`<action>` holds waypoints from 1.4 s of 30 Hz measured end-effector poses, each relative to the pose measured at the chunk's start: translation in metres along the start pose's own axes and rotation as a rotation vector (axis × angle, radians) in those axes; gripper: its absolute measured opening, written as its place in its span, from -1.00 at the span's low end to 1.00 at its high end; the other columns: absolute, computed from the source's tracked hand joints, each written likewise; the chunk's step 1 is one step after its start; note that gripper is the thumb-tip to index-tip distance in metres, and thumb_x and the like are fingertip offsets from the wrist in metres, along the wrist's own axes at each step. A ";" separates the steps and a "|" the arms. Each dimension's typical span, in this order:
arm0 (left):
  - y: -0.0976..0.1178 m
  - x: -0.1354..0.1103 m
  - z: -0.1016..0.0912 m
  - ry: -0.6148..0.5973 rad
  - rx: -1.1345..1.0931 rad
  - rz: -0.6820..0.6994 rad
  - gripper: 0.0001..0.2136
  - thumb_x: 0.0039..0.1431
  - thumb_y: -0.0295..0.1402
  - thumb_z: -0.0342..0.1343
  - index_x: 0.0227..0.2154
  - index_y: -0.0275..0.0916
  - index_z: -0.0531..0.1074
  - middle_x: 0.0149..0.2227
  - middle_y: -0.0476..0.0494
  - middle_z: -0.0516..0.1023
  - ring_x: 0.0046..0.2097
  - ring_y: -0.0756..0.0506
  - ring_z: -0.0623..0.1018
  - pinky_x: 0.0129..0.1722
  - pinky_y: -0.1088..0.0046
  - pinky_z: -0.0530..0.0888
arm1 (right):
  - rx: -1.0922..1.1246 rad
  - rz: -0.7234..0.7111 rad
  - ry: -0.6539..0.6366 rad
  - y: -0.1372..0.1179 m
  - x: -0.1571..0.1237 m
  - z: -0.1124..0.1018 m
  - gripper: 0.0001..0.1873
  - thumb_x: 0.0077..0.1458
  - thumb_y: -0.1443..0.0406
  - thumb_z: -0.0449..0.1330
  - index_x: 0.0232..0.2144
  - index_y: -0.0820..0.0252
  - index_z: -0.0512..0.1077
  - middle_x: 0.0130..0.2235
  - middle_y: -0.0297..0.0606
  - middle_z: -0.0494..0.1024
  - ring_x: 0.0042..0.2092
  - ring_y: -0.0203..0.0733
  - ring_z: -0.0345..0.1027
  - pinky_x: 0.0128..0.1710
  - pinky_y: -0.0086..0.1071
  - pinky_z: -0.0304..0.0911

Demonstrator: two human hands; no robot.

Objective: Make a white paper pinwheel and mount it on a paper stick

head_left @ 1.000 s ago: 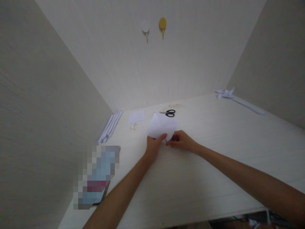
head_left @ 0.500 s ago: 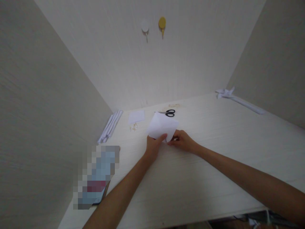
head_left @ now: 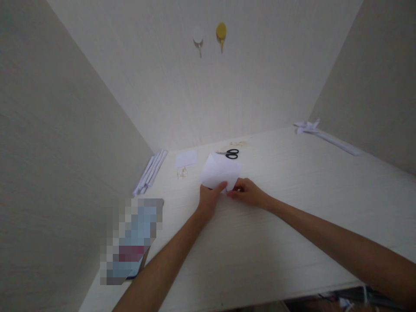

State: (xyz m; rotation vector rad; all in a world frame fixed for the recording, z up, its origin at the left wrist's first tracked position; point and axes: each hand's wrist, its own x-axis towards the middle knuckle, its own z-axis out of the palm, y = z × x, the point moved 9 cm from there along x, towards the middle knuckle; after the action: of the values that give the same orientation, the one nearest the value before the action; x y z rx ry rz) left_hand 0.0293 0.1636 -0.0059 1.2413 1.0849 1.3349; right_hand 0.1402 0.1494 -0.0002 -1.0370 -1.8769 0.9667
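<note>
A white sheet of paper [head_left: 221, 170] is held tilted above the table, its near corner starting to curl. My left hand [head_left: 210, 197] grips its near left edge, thumb on top and fingers hidden underneath. At the near right corner, my right hand [head_left: 247, 191] pinches the paper between thumb and fingers. Just beyond the sheet lie scissors [head_left: 232, 154] with black handles, their blades partly covered by the paper.
Rolled paper tubes [head_left: 151, 172] lie at the left wall, near a white paper piece [head_left: 186, 159] and rubber bands [head_left: 182, 173]. A pixelated device [head_left: 136, 242] sits front left. A long paper stick [head_left: 336, 142] rests along the right wall. Two hooks, one yellow [head_left: 221, 31], hang on the back wall.
My right hand has shifted slightly left with the paper's near right corner, and the sheet's right side has drawn in a little. My left hand stays almost still.
</note>
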 end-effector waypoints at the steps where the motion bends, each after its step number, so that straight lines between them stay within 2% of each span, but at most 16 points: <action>1: 0.001 0.000 0.000 0.000 0.009 0.002 -0.66 -0.25 -0.36 0.22 -0.31 -0.32 0.44 -0.28 -0.18 0.53 -0.26 -0.08 0.49 -0.21 0.37 0.39 | 0.008 -0.005 0.002 0.000 0.000 0.000 -0.86 -0.14 0.27 0.14 -0.56 0.27 0.39 -0.60 -0.39 0.31 -0.56 -0.40 0.11 -0.59 -0.52 0.02; 10: 0.002 -0.002 0.001 -0.013 0.030 -0.019 -0.62 -0.27 -0.34 0.23 -0.29 -0.36 0.42 -0.25 -0.24 0.51 -0.24 -0.12 0.48 -0.21 0.35 0.40 | 0.092 -0.082 0.038 -0.004 -0.001 -0.003 -0.82 -0.17 0.24 0.18 -0.61 0.27 0.40 -0.40 -0.27 0.36 -0.45 -0.34 0.21 -0.52 -0.49 0.11; 17: 0.003 -0.001 0.002 -0.028 -0.007 0.003 -0.64 -0.25 -0.34 0.21 -0.29 -0.34 0.42 -0.26 -0.23 0.51 -0.24 -0.12 0.48 -0.22 0.34 0.40 | 0.143 -0.017 0.015 0.000 -0.001 0.001 -0.82 -0.14 0.21 0.14 -0.52 0.25 0.39 -0.58 -0.36 0.35 -0.55 -0.37 0.18 -0.58 -0.50 0.07; 21: 0.002 -0.001 0.002 -0.024 0.013 -0.010 -0.70 -0.27 -0.34 0.22 -0.37 -0.32 0.44 -0.33 -0.18 0.53 -0.29 -0.12 0.49 -0.24 0.33 0.40 | 0.150 0.059 0.028 0.007 -0.002 0.001 -0.78 -0.09 0.18 0.10 -0.54 0.25 0.35 -0.63 -0.38 0.33 -0.60 -0.38 0.17 -0.61 -0.51 0.07; 24: 0.002 -0.002 0.004 -0.026 -0.042 -0.029 -0.71 -0.29 -0.35 0.23 -0.40 -0.33 0.44 -0.36 -0.17 0.53 -0.33 -0.11 0.49 -0.26 0.34 0.40 | 0.164 0.076 0.027 0.008 -0.002 0.001 -0.76 -0.07 0.16 0.07 -0.56 0.24 0.31 -0.64 -0.39 0.31 -0.61 -0.39 0.17 -0.61 -0.51 0.07; 27: -0.005 -0.001 -0.002 0.046 -0.174 -0.115 -0.72 -0.31 -0.38 0.24 -0.43 -0.33 0.44 -0.38 -0.18 0.53 -0.38 -0.09 0.49 -0.31 0.36 0.40 | 0.149 0.080 0.019 0.007 -0.002 0.001 -0.77 -0.08 0.18 0.07 -0.60 0.23 0.29 -0.64 -0.40 0.30 -0.61 -0.38 0.16 -0.61 -0.51 0.06; 30: -0.010 -0.001 -0.006 0.106 -0.259 -0.186 -0.78 -0.24 -0.35 0.20 -0.46 -0.33 0.42 -0.37 -0.20 0.53 -0.39 -0.08 0.49 -0.32 0.36 0.41 | 0.101 0.090 0.033 0.008 -0.001 0.000 -0.79 -0.11 0.20 0.09 -0.62 0.23 0.27 -0.65 -0.40 0.29 -0.61 -0.38 0.14 -0.62 -0.50 0.05; 35: -0.011 0.000 -0.006 0.113 -0.372 -0.208 -0.78 -0.23 -0.37 0.18 -0.44 -0.33 0.40 -0.33 -0.19 0.51 -0.33 -0.07 0.49 -0.26 0.39 0.40 | 0.080 0.110 0.033 0.010 -0.001 0.000 -0.80 -0.11 0.21 0.10 -0.62 0.23 0.25 -0.65 -0.40 0.29 -0.60 -0.38 0.14 -0.60 -0.49 0.05; 42: -0.012 0.000 -0.005 0.098 -0.393 -0.199 -0.77 -0.24 -0.39 0.19 -0.43 -0.34 0.38 -0.34 -0.15 0.51 -0.32 -0.06 0.48 -0.23 0.39 0.38 | 0.126 0.072 0.038 0.003 -0.003 -0.003 -0.81 -0.07 0.24 0.07 -0.61 0.22 0.23 -0.65 -0.41 0.28 -0.60 -0.40 0.12 -0.60 -0.51 0.04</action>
State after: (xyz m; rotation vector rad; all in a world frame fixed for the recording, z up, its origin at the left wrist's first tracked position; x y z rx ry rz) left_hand 0.0251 0.1656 -0.0185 0.7669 0.9295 1.3835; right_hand 0.1446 0.1481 -0.0025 -1.0460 -1.7345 1.0857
